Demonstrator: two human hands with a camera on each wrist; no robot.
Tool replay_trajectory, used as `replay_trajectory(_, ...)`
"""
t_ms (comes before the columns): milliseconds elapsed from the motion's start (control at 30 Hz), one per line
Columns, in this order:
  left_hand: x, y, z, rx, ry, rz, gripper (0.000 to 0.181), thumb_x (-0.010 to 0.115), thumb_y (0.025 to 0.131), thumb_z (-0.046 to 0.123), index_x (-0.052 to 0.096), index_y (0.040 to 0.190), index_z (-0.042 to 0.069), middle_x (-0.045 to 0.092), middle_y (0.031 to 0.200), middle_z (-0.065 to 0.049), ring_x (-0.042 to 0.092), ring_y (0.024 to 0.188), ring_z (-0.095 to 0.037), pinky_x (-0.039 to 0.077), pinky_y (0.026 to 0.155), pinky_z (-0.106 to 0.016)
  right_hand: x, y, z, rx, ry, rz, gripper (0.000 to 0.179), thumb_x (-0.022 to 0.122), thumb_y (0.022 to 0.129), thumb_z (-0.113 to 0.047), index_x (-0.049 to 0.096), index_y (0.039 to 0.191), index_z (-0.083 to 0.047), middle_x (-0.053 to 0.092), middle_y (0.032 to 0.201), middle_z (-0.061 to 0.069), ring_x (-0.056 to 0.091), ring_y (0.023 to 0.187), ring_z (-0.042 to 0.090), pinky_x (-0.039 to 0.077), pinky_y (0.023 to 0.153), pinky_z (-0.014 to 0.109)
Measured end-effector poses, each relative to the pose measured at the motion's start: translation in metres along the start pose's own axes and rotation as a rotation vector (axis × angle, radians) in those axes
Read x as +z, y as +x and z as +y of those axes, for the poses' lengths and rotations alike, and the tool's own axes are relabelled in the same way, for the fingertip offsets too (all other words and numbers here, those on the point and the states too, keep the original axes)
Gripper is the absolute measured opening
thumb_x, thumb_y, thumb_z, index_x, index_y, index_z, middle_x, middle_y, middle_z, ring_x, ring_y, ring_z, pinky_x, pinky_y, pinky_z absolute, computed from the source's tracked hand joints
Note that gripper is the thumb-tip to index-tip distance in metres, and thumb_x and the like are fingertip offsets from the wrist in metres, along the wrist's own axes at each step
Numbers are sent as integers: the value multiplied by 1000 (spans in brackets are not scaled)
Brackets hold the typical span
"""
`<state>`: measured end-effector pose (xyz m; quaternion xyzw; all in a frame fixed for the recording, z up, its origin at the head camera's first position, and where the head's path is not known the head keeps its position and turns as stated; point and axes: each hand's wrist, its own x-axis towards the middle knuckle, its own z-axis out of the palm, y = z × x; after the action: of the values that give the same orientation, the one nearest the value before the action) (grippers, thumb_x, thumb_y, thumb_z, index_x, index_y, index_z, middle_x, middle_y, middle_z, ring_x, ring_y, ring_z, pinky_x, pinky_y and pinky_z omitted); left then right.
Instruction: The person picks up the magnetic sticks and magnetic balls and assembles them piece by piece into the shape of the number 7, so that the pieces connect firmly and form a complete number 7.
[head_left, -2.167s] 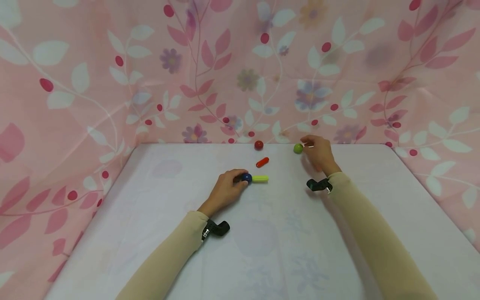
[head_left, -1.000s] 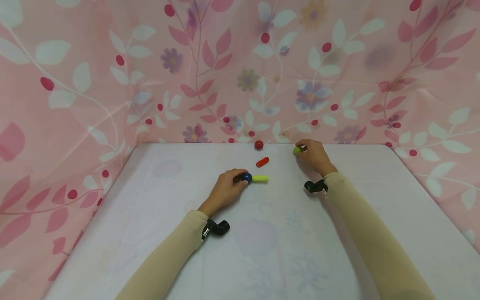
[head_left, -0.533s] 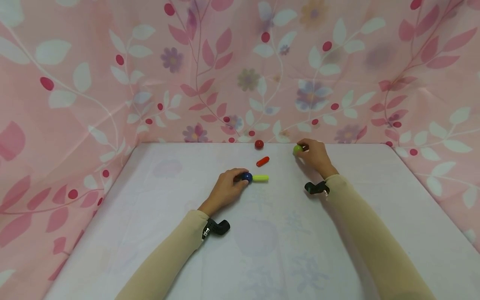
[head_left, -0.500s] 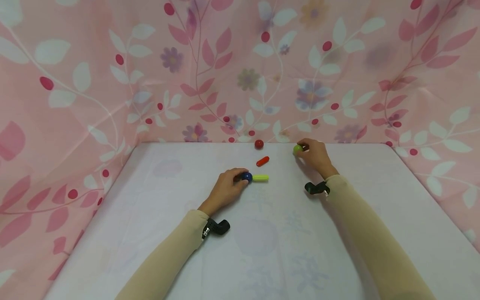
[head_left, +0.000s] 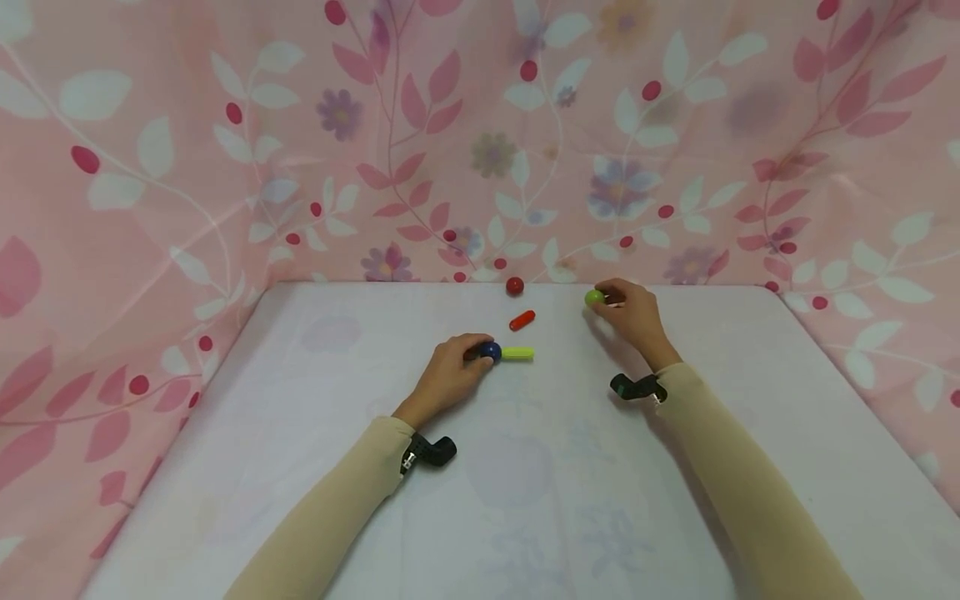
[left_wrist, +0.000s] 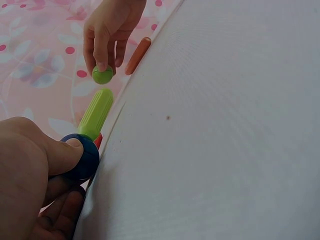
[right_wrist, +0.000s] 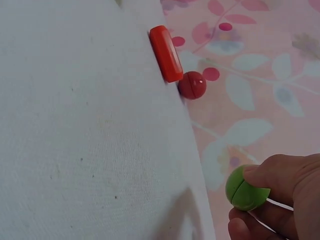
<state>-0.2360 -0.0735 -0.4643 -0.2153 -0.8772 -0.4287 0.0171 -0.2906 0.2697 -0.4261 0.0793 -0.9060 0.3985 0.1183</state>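
Observation:
My left hand [head_left: 452, 368] grips a dark blue ball [head_left: 491, 352] between thumb and fingers, near the middle of the table. From that ball a ribbed yellow-green stick [head_left: 518, 353] points right; in the left wrist view the stick [left_wrist: 96, 114] meets the ball right by the thumb. Farther back on the right, my right hand [head_left: 632, 315] pinches a light green ball [head_left: 594, 298]. The right wrist view shows a seam line around this green ball [right_wrist: 243, 189], with the thumb on top and fingers below.
A red stick [head_left: 522, 320] lies slanted behind the yellow-green one, with a red ball [head_left: 514, 286] beyond it at the table's back edge. The white-covered table [head_left: 360, 517] ends at a pink floral cloth [head_left: 495, 200].
My right hand, beside the green ball with fingers loose at first, has closed on it, and its wrist has since shifted slightly nearer. My left hand keeps its grip on the blue ball.

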Motion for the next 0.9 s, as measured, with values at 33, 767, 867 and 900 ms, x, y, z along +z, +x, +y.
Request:
replay_trajectory(33, 0, 0, 0, -1, -2, -2, 36, 71, 100, 14, 67, 136, 8, 67, 130, -9, 61, 116, -22, 49, 102, -41, 0, -2, -1, 1, 6, 5, 39, 77, 95, -13, 68, 130, 2, 71, 119, 23, 68, 107, 40, 53, 93, 54)
replay_trajectory(767, 1, 1, -1, 12, 4, 3, 35, 71, 100, 13, 68, 135, 7, 68, 127, -9, 62, 113, -22, 50, 100, -40, 6, -33, -12, 11, 112, 17, 34, 81, 94, -18, 71, 124, -4, 74, 114, 16, 71, 105, 32, 57, 87, 34)
replay_trajectory(867, 0, 1, -1, 3, 5, 1, 35, 71, 100, 14, 68, 135, 7, 68, 127, -8, 62, 113, -21, 50, 100, -40, 9, -35, -14, 10, 142, 6, 34, 82, 93, -15, 71, 123, -3, 74, 114, 17, 71, 104, 32, 55, 81, 22)
replay_trajectory(900, 0, 0, -1, 0, 5, 0, 35, 71, 100, 14, 68, 135, 8, 68, 127, -8, 62, 113, -21, 50, 100, -40, 10, -36, -15, 8, 151, 5, 34, 82, 92, -14, 71, 123, -2, 74, 114, 17, 71, 104, 33, 54, 80, 19)
